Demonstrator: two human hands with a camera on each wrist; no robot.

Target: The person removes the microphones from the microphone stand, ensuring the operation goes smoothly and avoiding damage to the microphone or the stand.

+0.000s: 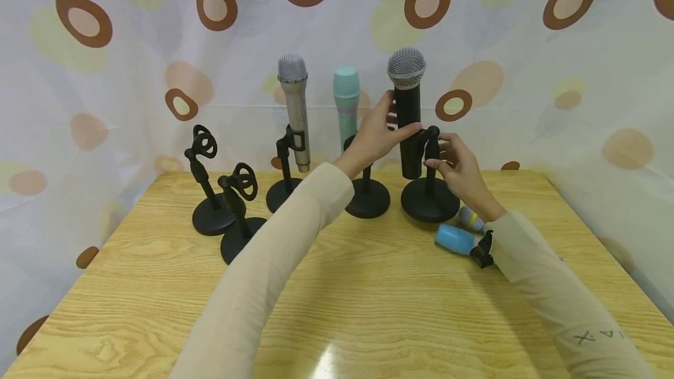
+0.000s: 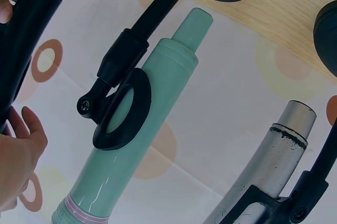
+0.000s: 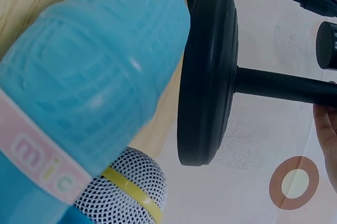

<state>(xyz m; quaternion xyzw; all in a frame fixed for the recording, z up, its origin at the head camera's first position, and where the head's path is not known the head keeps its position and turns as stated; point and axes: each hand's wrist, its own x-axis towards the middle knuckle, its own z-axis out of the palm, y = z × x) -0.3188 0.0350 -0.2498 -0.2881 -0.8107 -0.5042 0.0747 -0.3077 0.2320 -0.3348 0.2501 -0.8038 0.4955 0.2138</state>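
In the head view my left hand [image 1: 375,136] holds a black microphone [image 1: 408,119] with a silver mesh head, thumb across its front and fingers behind. The microphone stands nearly upright at the clip of a black desk stand [image 1: 430,200]. Fingers of my right hand [image 1: 462,171] pinch that stand's post just below the clip. From the left wrist, the microphone's black body [image 2: 32,34] shows at the left edge beside my left hand [image 2: 21,153]. In the right wrist view my right hand [image 3: 327,148] is at the post [image 3: 284,84], partly cut off by the frame.
Left of the hands, a mint-green microphone [image 1: 346,98] and a silver microphone [image 1: 296,107] sit in stands. Two bare stands [image 1: 212,215] [image 1: 239,238] are further left. Near my right forearm lie a blue microphone [image 1: 455,240] and a grey-headed one with a yellow band [image 1: 470,218].
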